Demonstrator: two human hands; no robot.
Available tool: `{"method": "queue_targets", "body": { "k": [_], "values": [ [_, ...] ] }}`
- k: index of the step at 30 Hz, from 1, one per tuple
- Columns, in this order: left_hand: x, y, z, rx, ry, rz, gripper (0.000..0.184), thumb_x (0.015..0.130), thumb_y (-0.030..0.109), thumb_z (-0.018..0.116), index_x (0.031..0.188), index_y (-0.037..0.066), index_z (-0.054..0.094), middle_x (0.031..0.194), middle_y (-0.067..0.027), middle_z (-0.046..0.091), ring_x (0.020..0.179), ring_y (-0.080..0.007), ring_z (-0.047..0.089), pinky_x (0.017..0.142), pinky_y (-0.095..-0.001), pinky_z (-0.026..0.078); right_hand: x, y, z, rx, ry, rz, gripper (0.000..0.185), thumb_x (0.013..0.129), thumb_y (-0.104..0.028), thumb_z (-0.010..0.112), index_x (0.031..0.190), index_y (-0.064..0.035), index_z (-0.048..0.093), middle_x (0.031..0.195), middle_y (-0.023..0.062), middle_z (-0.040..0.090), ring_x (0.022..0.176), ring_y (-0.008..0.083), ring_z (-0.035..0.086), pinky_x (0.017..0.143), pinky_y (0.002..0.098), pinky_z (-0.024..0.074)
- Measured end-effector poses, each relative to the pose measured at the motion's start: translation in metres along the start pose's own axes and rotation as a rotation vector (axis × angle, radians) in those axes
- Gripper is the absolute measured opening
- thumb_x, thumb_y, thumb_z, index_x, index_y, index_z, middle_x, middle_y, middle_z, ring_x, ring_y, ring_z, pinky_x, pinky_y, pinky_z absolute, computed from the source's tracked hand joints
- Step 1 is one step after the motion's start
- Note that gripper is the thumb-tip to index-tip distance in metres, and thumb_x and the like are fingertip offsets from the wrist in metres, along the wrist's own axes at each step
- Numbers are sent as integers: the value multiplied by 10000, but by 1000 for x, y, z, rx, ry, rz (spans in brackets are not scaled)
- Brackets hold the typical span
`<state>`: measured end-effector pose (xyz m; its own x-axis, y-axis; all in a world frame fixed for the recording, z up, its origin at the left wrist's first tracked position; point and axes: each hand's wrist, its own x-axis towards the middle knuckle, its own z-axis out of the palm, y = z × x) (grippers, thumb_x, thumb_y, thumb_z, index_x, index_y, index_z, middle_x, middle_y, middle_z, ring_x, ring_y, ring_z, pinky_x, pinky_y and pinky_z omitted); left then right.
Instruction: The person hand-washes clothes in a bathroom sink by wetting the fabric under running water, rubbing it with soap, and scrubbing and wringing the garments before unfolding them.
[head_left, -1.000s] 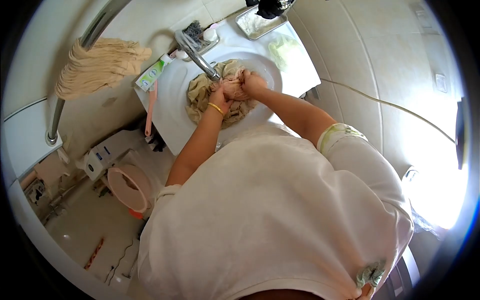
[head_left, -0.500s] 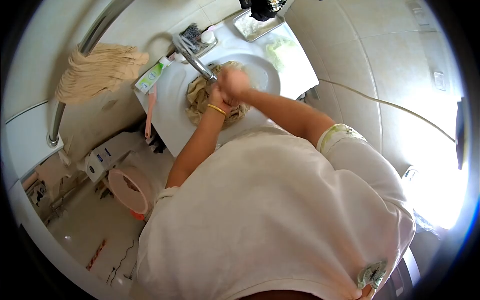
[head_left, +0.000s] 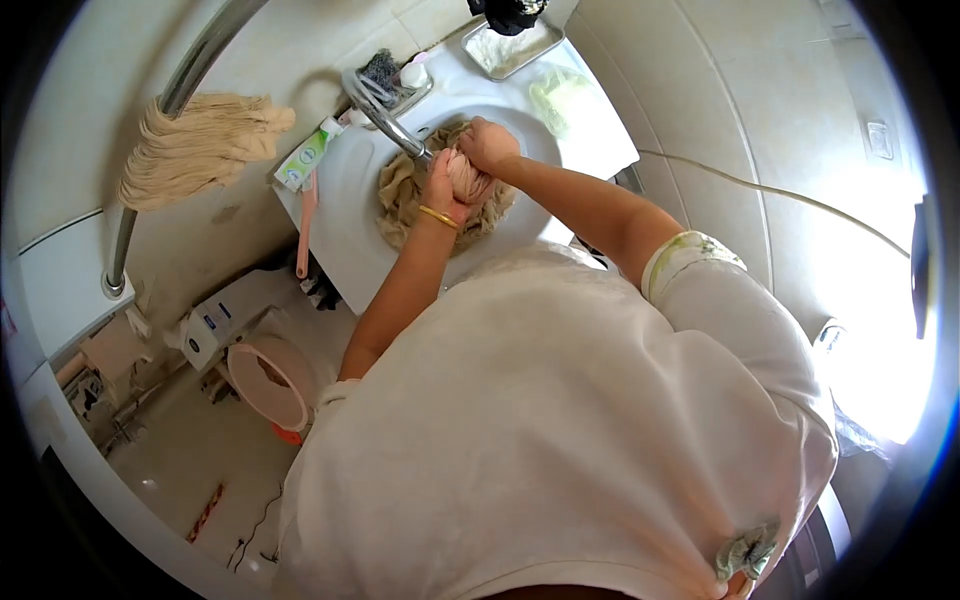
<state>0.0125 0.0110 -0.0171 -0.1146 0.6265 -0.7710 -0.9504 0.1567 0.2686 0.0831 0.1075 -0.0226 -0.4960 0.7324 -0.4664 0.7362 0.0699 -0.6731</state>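
Observation:
Over the white washbasin (head_left: 535,150), both hands grip a bunched, wet-looking beige cloth (head_left: 468,180). My left hand (head_left: 443,188), a gold bangle at its wrist, is wrapped round the near left side of the bundle. My right hand (head_left: 488,147) is closed on its upper right end. More crumpled khaki fabric (head_left: 398,205) lies in the basin beneath them. The chrome tap (head_left: 395,130) reaches out above the basin, its spout end close beside my left fingers.
Along the counter are a green-and-white tube (head_left: 303,160), a pink-handled brush (head_left: 307,225), a dark scrubber (head_left: 380,75) and a metal tray (head_left: 512,48) of white powder. Beige fabric (head_left: 205,150) hangs on a metal rail at left. A pink bucket (head_left: 270,385) stands on the floor.
My right hand, blurred and over the left earlier, has shifted slightly up and right. The hands are now further apart, and the cloth bundle shows between them.

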Motion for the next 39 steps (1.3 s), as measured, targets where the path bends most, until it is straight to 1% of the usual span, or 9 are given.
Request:
{"method": "queue_targets", "body": {
  "k": [7, 13, 20, 21, 28, 29, 31, 34, 39],
  "values": [
    [25, -1, -48, 220, 294, -94, 429, 900, 406, 401, 1187, 89, 441, 1260, -80, 420, 1168, -242, 388, 986, -440, 313, -2, 64, 41, -442, 113, -39, 391, 784, -272, 524, 1078, -18, 479, 947, 219, 599, 921, 384, 558, 779, 422, 456],
    [12, 6, -33, 110, 315, -73, 386, 890, 390, 428, 1124, 87, 479, 1173, -77, 470, 1107, -218, 423, 971, -430, 306, 25, 37, 38, 139, -17, -78, 315, 734, -206, 582, 997, -35, 555, 876, 195, 611, 897, 354, 570, 807, 397, 452],
    [79, -6, -96, -201, -924, -14, 294, 883, 315, 403, 968, 77, 554, 941, -75, 579, 878, -225, 547, 787, -370, 461, -53, -38, 21, -223, -38, -338, 280, 758, -265, 549, 965, -78, 577, 865, 184, 609, 850, 315, 591, 775, 399, 456],
    [22, 3, -33, -75, -39, -7, 305, 883, 317, 413, 997, 74, 557, 981, -73, 583, 910, -214, 551, 793, -379, 465, -33, -33, 18, -268, -14, -169, 259, 773, -275, 522, 921, -73, 585, 842, 189, 603, 826, 328, 590, 742, 407, 465],
    [1, 26, -30, -94, -198, -38, 292, 896, 317, 371, 1006, 99, 532, 980, -65, 557, 935, -207, 528, 829, -381, 428, -57, -52, 1, 41, 89, -323, 231, 779, -239, 512, 895, -44, 553, 868, 206, 584, 797, 347, 581, 663, 423, 465],
    [39, 20, -61, -101, -892, 60, 278, 897, 306, 366, 990, 106, 536, 972, -60, 555, 932, -207, 527, 847, -398, 415, -71, -49, 13, 13, 125, -491, 224, 784, -233, 505, 903, -48, 550, 845, 199, 586, 781, 350, 580, 657, 426, 465],
    [50, 12, -60, 717, -656, 481, 295, 888, 334, 387, 989, 105, 542, 978, -62, 561, 928, -211, 531, 843, -388, 426, -79, -46, 18, -34, 106, -478, 216, 791, -225, 494, 912, -54, 547, 827, 190, 591, 764, 353, 581, 654, 431, 467],
    [19, -3, -34, -103, -219, -191, 409, 868, 434, 407, 1031, 83, 539, 1086, -86, 542, 943, -239, 541, 822, -386, 463, -19, -26, 3, -42, 47, -69, 225, 796, -230, 486, 914, -50, 550, 865, 191, 605, 786, 349, 586, 671, 440, 470],
    [8, -11, -25, -82, -220, -1, 502, 884, 432, 385, 1219, 60, 424, 1212, -121, 470, 1116, -296, 457, 949, -447, 377, 7, 44, 23, -9, 170, 84, 383, 797, -328, 550, 964, 16, 523, 840, 183, 617, 852, 343, 578, 765, 407, 448]
  ]
}}
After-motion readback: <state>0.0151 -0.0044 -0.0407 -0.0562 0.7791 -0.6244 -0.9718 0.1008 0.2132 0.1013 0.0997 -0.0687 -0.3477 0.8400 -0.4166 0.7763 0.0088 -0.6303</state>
